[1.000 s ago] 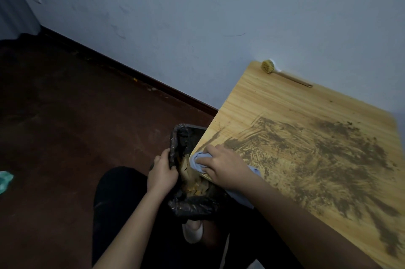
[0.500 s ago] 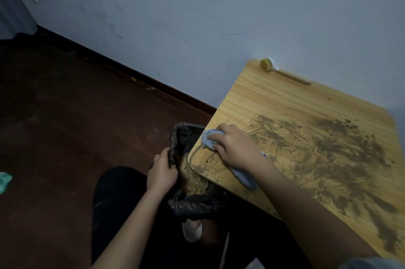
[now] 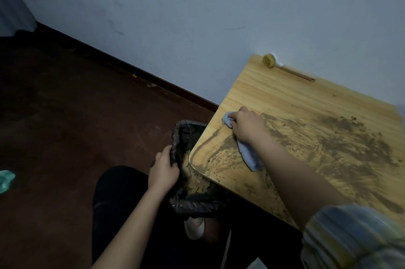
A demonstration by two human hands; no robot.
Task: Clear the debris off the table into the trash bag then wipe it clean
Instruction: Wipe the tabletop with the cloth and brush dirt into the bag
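Wood-grain surface [image 3: 274,93] is sitting against a pale blue wall [image 3: 197,16], and brown, gritty debris [image 3: 341,143] is lying smeared across most of it, thickest toward the right and thinning into streaks near the rounded front-left corner. Over that corner region the right hand [image 3: 247,126] is pressing a blue-grey cloth [image 3: 247,154] onto the wood, its fingers curling around the bunched fabric, with 1 end poking out past the knuckles and the other trailing under the wrist. Just below the surface's left edge a black trash bag [image 3: 192,203] is standing open, with tan scraps visible inside. The left hand [image 3: 163,172] is gripping the bag's crumpled rim, fingers wrapping over the plastic and holding the mouth beside the edge of the surface. At the far corner, close to the wall, a round-headed brush [image 3: 270,61] with a slim wooden handle is lying flat, well apart from the cloth. A striped sleeve [image 3: 350,240] is covering the right upper arm. On the dark red floor [image 3: 65,126] at far left, a scrap of teal material [image 3: 6,181] is lying alone.
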